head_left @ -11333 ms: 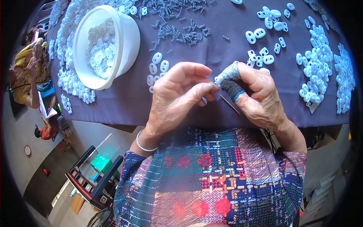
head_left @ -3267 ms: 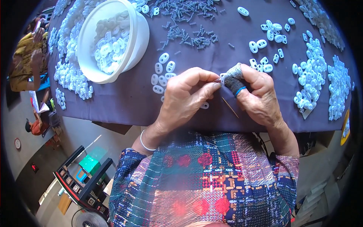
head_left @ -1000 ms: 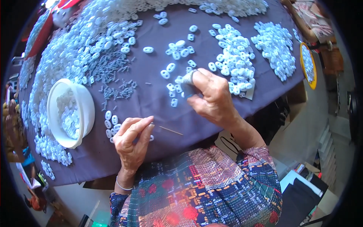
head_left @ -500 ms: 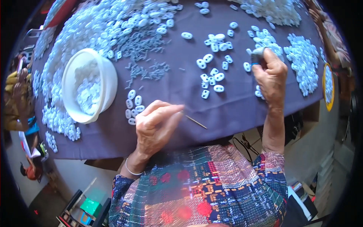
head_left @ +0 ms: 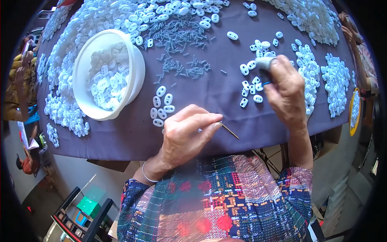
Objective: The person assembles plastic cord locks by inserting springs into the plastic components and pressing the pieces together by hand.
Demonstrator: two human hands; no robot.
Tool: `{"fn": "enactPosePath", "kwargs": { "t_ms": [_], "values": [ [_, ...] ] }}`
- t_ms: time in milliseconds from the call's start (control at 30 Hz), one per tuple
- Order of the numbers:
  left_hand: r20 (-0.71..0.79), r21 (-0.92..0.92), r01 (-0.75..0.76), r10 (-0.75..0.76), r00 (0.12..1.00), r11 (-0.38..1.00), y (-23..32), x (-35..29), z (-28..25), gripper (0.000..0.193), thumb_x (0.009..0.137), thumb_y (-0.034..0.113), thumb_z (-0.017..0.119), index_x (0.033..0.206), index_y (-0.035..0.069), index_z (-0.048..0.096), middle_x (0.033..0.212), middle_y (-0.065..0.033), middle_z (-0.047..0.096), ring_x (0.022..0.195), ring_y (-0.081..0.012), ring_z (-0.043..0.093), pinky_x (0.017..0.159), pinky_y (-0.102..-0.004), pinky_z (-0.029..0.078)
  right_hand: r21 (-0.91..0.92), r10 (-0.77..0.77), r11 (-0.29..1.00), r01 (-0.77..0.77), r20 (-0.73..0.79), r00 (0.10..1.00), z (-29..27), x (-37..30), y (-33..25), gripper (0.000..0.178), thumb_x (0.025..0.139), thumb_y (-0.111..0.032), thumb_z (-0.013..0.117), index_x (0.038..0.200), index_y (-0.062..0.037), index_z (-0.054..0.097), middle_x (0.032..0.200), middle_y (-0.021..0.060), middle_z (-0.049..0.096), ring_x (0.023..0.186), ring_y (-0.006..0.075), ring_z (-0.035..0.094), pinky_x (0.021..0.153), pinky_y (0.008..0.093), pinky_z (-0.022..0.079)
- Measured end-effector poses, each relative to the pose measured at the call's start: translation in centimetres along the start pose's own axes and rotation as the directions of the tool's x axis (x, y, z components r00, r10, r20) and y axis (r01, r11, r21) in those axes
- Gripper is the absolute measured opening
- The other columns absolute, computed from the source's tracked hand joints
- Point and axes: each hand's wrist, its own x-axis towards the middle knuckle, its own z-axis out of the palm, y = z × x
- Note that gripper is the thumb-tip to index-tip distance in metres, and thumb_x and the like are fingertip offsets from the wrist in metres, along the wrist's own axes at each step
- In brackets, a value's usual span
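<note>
My left hand (head_left: 189, 133) is pinched, thumb against fingertips, at the upper end of a thin brass-coloured rod (head_left: 230, 131) above the dark cloth. Left of it lies a small group of white oval pieces with two holes (head_left: 169, 99). My right hand (head_left: 286, 86) is curled, fingers bent downward, beside a loose cluster of similar white pieces (head_left: 258, 99). Something grey (head_left: 264, 62) covers its index finger area, with a blue band (head_left: 266, 83) lower down. What the right fingertips hold, if anything, is hidden.
A white plastic tub (head_left: 137, 76) of white pieces stands at left, amid a large heap (head_left: 64, 86). Short grey pins (head_left: 179, 34) are scattered behind. More piles (head_left: 336, 84) lie at right, near a yellow-rimmed dish (head_left: 354, 125). Other people sit at both sides.
The view has shifted, so the table's things appear farther right. My right hand has moved left from the right-hand pile to the cluster. My left thumb has come up against the fingertips.
</note>
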Motion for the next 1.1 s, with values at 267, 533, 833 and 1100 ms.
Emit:
{"fn": "enactPosePath", "kwargs": {
  "t_ms": [267,533,833,1100],
  "values": [
    [-0.019,-0.028,-0.006,0.006,1.0,1.0,-0.1,-0.2,0.2,0.019,0.067,-0.002,0.073,0.086,0.002,0.069,0.074,-0.0081,0.062,0.063,-0.0159,0.061,0.054,-0.0254,0.049,0.024,-0.011,1.0,0.007,0.165,0.986,1.9,1.9,-0.8,0.03,0.063,0.007,0.055,0.093,0.0023,0.056,0.084,0.0152,0.052,0.073,0.0334,0.055,0.066,0.0393,0.045],
    [0.073,-0.163,-0.112,0.125,0.989,0.98,0.0,-0.2,0.4,0.023,0.066,0.001,0.075,0.088,0.004,0.068,0.074,-0.0081,0.061,0.062,-0.0182,0.06,0.053,-0.0276,0.049,0.139,-0.066,0.99,0.019,0.34,0.938,2.2,1.9,-1.8,0.029,0.06,0.006,0.054,0.089,0.0027,0.053,0.082,0.0143,0.049,0.072,0.0335,0.054,0.063,0.0396,0.044],
    [0.071,-0.16,-0.142,0.155,0.985,0.977,0.2,-0.9,0.3,0.024,0.065,0.001,0.076,0.087,0.004,0.068,0.073,-0.0071,0.06,0.062,-0.0177,0.06,0.052,-0.0276,0.047,-0.041,0.005,0.999,0.001,0.157,0.988,1.2,3.3,-0.3,0.03,0.062,0.007,0.054,0.092,0.0018,0.058,0.083,0.0148,0.052,0.077,0.032,0.056,0.067,0.0373,0.046],
    [0.124,-0.173,-0.131,0.154,0.98,0.976,0.5,-0.5,0.7,0.026,0.062,-0.001,0.076,0.086,0.003,0.069,0.071,-0.007,0.06,0.062,-0.0174,0.059,0.052,-0.0273,0.047,0.041,0.077,0.996,-0.082,0.123,0.989,-1.0,1.5,2.5,0.026,0.064,0.006,0.053,0.088,0.0006,0.059,0.072,0.0059,0.044,0.056,0.0154,0.041,0.052,0.028,0.035]
  ]
}}
